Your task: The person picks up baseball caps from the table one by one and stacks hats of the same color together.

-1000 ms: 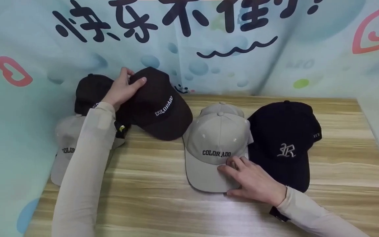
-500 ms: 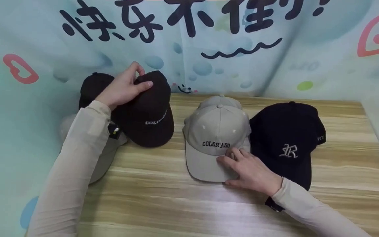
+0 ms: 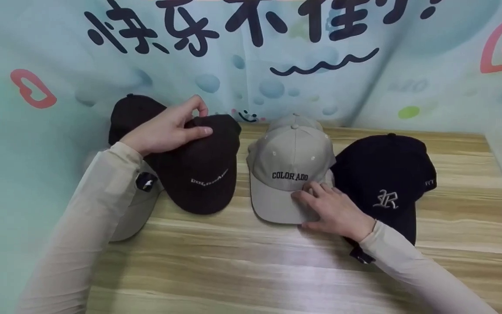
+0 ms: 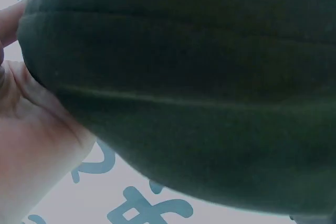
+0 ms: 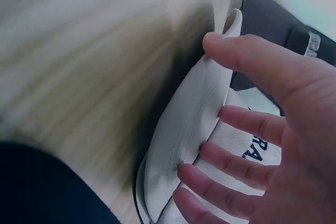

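Note:
My left hand [image 3: 164, 131] holds a dark brown baseball cap [image 3: 209, 152] by the top of its crown, thumb on the near side. The cap's COLORADO lettering and brim face the front. In the left wrist view the dark cap [image 4: 184, 61] fills most of the frame. My right hand [image 3: 338, 211] grips the brim of a light grey COLORADO cap [image 3: 292, 152]. In the right wrist view my thumb is at the edge of the brim [image 5: 184, 114], and the fingers lie over its upper side. Another grey crown [image 3: 296, 118] shows behind this cap.
A navy cap [image 3: 377, 170] with an R emblem sits right of the grey one. At the left, another dark cap [image 3: 133, 115] stands behind a grey cap [image 3: 135, 222] partly hidden by my sleeve. A printed backdrop [image 3: 277, 96] borders the wooden table [image 3: 242, 270].
The dark brown cap has come down and forward in my left hand, its brim turning toward the front. My right hand and the grey cap have moved back toward the backdrop.

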Demonstrator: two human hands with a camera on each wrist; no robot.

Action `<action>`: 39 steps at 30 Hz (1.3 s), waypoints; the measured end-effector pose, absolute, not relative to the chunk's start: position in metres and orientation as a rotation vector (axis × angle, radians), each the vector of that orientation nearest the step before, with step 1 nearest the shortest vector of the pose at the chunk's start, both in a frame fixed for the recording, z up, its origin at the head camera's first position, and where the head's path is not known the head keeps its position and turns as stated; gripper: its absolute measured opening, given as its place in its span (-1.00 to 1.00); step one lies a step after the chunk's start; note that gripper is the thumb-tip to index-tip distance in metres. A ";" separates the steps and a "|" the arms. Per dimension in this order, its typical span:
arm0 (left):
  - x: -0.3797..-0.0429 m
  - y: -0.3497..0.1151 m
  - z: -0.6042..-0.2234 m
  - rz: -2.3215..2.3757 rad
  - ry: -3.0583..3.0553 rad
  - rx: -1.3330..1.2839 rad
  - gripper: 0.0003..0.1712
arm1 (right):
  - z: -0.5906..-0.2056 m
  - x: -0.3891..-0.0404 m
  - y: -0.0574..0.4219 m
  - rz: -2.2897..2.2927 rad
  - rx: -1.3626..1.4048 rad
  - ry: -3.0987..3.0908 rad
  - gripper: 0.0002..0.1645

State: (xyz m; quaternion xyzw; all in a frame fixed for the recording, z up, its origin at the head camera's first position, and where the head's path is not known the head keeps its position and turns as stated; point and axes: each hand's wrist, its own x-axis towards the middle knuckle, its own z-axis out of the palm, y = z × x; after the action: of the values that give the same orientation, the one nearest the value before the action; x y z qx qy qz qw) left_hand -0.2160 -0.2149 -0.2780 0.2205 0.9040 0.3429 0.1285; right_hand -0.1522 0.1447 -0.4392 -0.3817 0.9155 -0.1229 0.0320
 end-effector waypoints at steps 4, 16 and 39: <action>-0.212 -0.213 -0.276 0.967 2.585 0.753 -0.77 | -0.439 -0.155 0.149 -0.386 -1.164 2.821 -0.16; -0.206 -0.214 -0.277 0.893 2.526 0.960 -0.83 | -0.433 -0.137 0.167 -0.454 -1.205 2.789 -0.26; -0.263 -0.239 -0.307 0.801 2.489 0.767 -0.72 | -0.421 -0.101 0.187 -0.580 -1.294 2.799 -0.48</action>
State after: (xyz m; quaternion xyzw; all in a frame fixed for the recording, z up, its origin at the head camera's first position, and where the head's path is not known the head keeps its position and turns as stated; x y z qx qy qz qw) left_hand -0.2628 -0.2389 -0.3075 0.2753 0.8937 0.2875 0.2070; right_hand -0.1010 0.1867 -0.4213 -0.4123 0.8921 -0.1850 0.0020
